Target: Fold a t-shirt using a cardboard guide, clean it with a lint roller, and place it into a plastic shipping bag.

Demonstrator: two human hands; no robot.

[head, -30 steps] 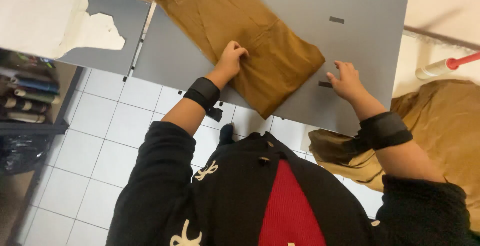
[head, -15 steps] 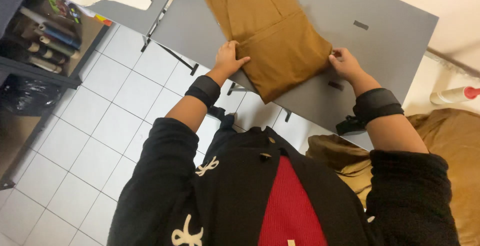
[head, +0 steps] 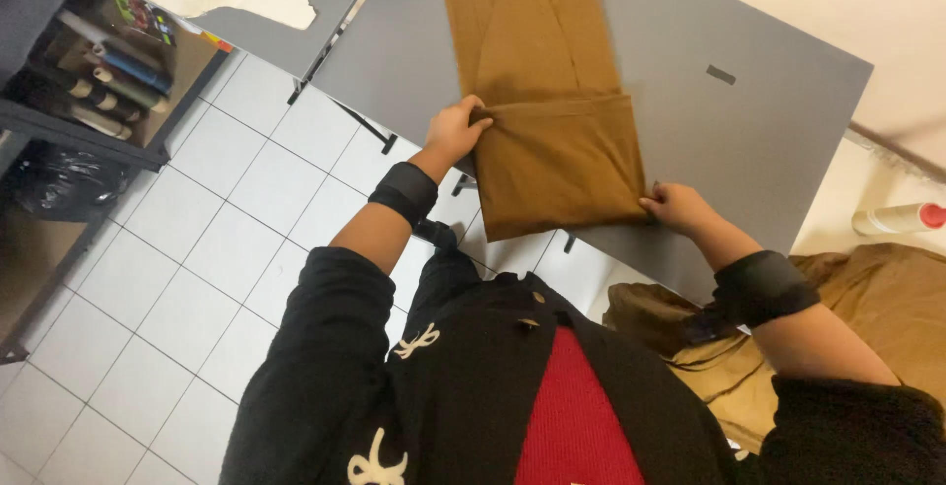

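A brown folded garment (head: 552, 101) lies on a grey table (head: 749, 140), its near end doubled over and reaching the table's front edge. My left hand (head: 455, 130) pinches the left side of that fold. My right hand (head: 678, 206) grips the fold's lower right corner at the table edge. Both wrists wear black bands.
A pile of brown cloth (head: 867, 298) lies at the right, below the table. A white bottle with a red cap (head: 902, 218) lies beyond it. A dark shelf with rolls and boxes (head: 99, 61) stands at the left over white floor tiles (head: 197, 248). A second grey table (head: 296, 2) holds pale plastic.
Both hands have slid to the near end of the garment and taken hold of its folded edge. The view has shifted, so the table sits more to the right.
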